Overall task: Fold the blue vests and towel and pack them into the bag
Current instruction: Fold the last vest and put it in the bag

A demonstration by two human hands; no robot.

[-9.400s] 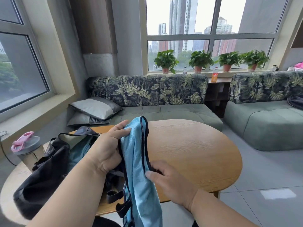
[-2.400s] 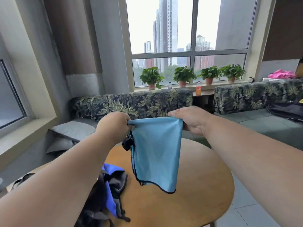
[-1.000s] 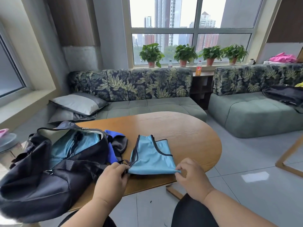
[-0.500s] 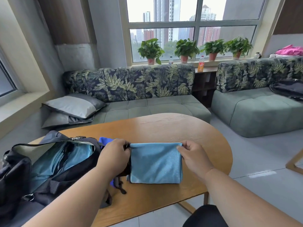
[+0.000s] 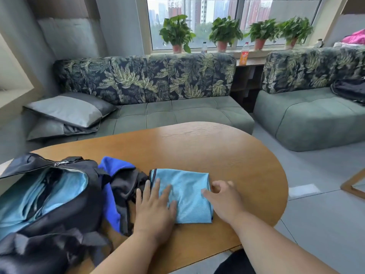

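My left hand presses flat, fingers straight, on the folded light-blue vest lying on the wooden table, my right hand touching its right edge with loosely curled, empty fingers; the open black bag lies leftward, nearer my left hand.

Oval wooden table. On it: open black bag at left, dark blue-and-black cloth just beside it, folded light-blue vest near front edge, touching cloth.
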